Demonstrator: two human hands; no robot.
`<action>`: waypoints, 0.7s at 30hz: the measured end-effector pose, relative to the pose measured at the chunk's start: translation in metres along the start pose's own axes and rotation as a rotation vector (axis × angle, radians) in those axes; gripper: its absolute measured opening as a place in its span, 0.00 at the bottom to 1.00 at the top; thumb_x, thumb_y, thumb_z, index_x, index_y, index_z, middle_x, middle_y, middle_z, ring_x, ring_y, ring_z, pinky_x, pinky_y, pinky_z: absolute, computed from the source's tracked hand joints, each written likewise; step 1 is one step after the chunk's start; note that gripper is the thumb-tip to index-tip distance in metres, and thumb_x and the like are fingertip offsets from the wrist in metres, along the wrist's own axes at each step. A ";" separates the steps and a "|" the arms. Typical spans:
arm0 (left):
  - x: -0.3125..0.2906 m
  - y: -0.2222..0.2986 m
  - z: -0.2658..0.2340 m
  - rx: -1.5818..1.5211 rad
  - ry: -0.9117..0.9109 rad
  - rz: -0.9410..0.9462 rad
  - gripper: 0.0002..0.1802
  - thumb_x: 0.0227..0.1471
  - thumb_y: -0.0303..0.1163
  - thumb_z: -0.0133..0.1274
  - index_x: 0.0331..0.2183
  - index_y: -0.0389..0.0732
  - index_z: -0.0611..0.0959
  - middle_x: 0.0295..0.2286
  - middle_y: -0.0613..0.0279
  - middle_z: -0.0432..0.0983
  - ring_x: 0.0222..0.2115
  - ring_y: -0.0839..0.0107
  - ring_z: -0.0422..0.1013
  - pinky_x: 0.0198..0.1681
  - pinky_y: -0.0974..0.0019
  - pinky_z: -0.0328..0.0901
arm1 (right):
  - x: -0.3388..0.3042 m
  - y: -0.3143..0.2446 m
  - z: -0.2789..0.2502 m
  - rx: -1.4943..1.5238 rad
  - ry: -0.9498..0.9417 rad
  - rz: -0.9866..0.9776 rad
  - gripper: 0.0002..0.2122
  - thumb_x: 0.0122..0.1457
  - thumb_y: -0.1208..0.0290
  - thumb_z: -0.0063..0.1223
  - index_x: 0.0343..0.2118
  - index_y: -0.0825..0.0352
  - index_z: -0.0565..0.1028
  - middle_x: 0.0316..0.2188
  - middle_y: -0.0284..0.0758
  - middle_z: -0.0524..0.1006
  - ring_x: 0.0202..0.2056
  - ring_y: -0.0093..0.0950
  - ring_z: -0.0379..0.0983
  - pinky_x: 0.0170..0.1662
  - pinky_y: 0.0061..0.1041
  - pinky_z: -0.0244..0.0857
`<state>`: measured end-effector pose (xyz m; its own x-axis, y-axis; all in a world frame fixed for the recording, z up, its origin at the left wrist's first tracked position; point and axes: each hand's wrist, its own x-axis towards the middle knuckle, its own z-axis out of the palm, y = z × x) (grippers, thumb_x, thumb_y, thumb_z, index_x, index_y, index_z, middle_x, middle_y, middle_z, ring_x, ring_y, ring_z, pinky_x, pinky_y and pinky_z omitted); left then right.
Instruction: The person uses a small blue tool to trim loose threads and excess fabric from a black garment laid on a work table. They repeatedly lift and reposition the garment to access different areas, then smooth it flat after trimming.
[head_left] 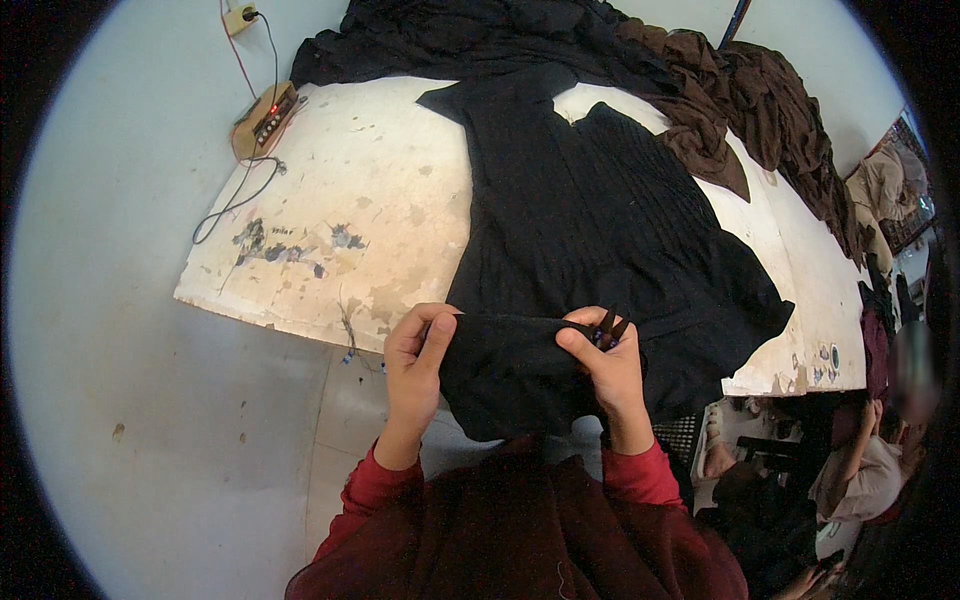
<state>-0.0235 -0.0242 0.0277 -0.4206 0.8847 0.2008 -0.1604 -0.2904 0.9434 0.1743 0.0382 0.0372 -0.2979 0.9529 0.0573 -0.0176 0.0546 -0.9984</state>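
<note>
A black garment [590, 220] with pleats lies spread over the white table and drapes off its front edge toward me. My left hand [415, 350] pinches the near edge of the cloth between thumb and fingers. Farther right, my right hand [608, 365] grips the same edge, so a short stretch of it is held taut between both hands. Small dark pointed snips [612, 328] stick out from the fingers of my right hand; their lower part is hidden.
Heaped black cloth [480, 40] and brown cloth [770, 110] line the back of the worn white table [370, 190]. A power strip [268, 120] with cables sits at the far left, below a wall socket [240, 18]. Another person [865, 475] sits at the lower right.
</note>
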 end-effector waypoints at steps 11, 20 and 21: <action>0.021 0.036 0.013 0.880 0.169 0.696 0.09 0.52 0.30 0.54 0.35 0.36 0.80 0.35 0.57 0.78 0.38 0.61 0.72 0.51 0.63 0.59 | 0.007 -0.016 -0.005 -0.281 -0.113 -0.136 0.08 0.54 0.71 0.60 0.32 0.70 0.76 0.25 0.31 0.77 0.27 0.17 0.71 0.33 0.18 0.63; 0.057 0.037 -0.026 0.174 0.024 0.141 0.12 0.58 0.34 0.49 0.25 0.39 0.77 0.24 0.73 0.71 0.26 0.83 0.63 0.31 0.75 0.60 | 0.008 -0.044 -0.044 -1.047 -0.198 -0.208 0.15 0.44 0.61 0.66 0.28 0.68 0.78 0.25 0.42 0.77 0.28 0.39 0.76 0.30 0.29 0.67; 0.055 0.043 -0.033 -0.010 0.011 -0.017 0.12 0.59 0.34 0.49 0.26 0.39 0.78 0.25 0.73 0.71 0.27 0.84 0.62 0.33 0.77 0.59 | 0.012 -0.038 -0.058 -1.051 -0.195 -0.147 0.16 0.45 0.59 0.65 0.29 0.67 0.79 0.26 0.40 0.78 0.29 0.38 0.76 0.31 0.30 0.69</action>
<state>-0.0830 0.0000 0.0710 -0.4279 0.8854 0.1815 -0.1768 -0.2790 0.9439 0.2270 0.0652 0.0756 -0.5081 0.8573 0.0827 0.7353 0.4818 -0.4767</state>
